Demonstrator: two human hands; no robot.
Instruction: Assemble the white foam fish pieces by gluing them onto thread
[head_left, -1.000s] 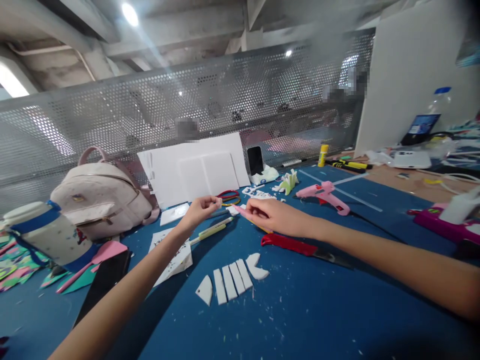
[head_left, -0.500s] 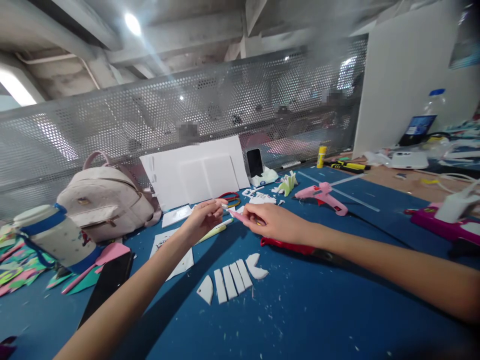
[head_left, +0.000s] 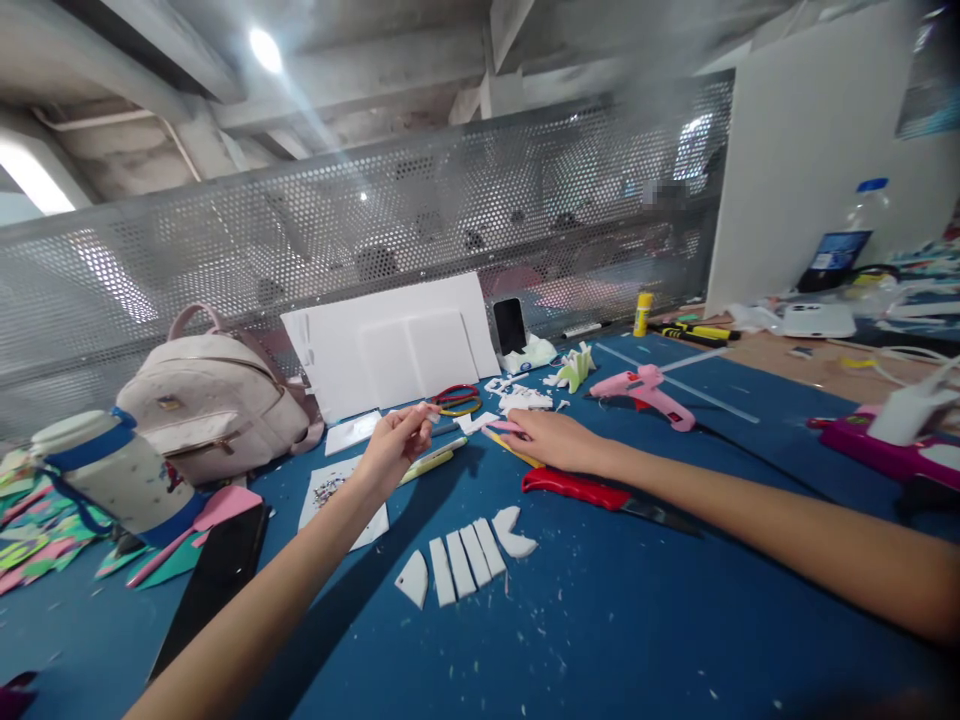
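My left hand (head_left: 397, 445) is raised over the table, thumb and forefinger pinching a small whitish piece (head_left: 433, 411). My right hand (head_left: 559, 438) is low over the tabletop, its fingers closed around a slim pink tool (head_left: 507, 426); its exact kind is unclear. A yellow stick-like item (head_left: 516, 451) lies just under those fingers. Close by is a red-handled knife (head_left: 576, 489). Nearer to me, white foam pieces lie in a fish shape: a head piece (head_left: 412, 579), several strips (head_left: 459, 563) and a tail piece (head_left: 514, 532).
Red-and-yellow-handled scissors (head_left: 457, 400) and white scraps (head_left: 525, 397) lie behind my hands. A pink glue gun (head_left: 645, 392) is to the right. On the left are a backpack (head_left: 214, 400), a tumbler (head_left: 112, 475) and a black phone (head_left: 214, 575). White boards (head_left: 337, 350) lean at the back.
My hands have moved apart: the left slightly left, the right to the right and down with the pink tool. The yellow item and red knife handle now show more.
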